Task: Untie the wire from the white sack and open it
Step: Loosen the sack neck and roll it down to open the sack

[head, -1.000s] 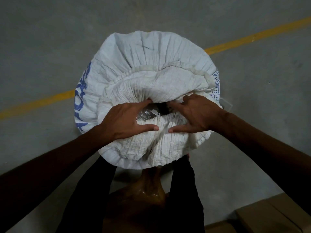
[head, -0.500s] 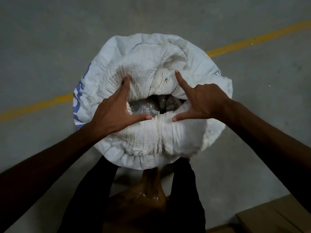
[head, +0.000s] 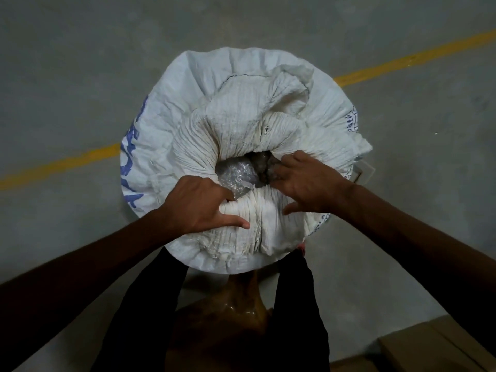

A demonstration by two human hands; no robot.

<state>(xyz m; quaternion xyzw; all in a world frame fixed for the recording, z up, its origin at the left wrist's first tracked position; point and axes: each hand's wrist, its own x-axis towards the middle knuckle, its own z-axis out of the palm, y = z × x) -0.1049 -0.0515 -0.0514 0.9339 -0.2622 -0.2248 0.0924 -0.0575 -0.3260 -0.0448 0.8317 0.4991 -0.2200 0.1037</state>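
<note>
A white woven sack (head: 193,108) with blue lettering stands upright on the floor in front of me. Its pleated mouth is parted, and clear plastic (head: 236,174) and dark contents show inside the gap. My left hand (head: 204,206) grips the near left rim of the mouth, fingers hooked inside and thumb on the outside. My right hand (head: 308,181) rests on the near right rim with its fingertips in the opening. No wire is visible anywhere.
The sack stands on a grey concrete floor crossed by a yellow painted line (head: 67,163). Cardboard boxes (head: 429,347) lie at the lower right corner. My dark trouser legs (head: 150,312) stand just behind the sack.
Both hands drew back from the far side of the mouth to its near rim. The left hand closed on the rim fabric. The far flap of the sack has lifted.
</note>
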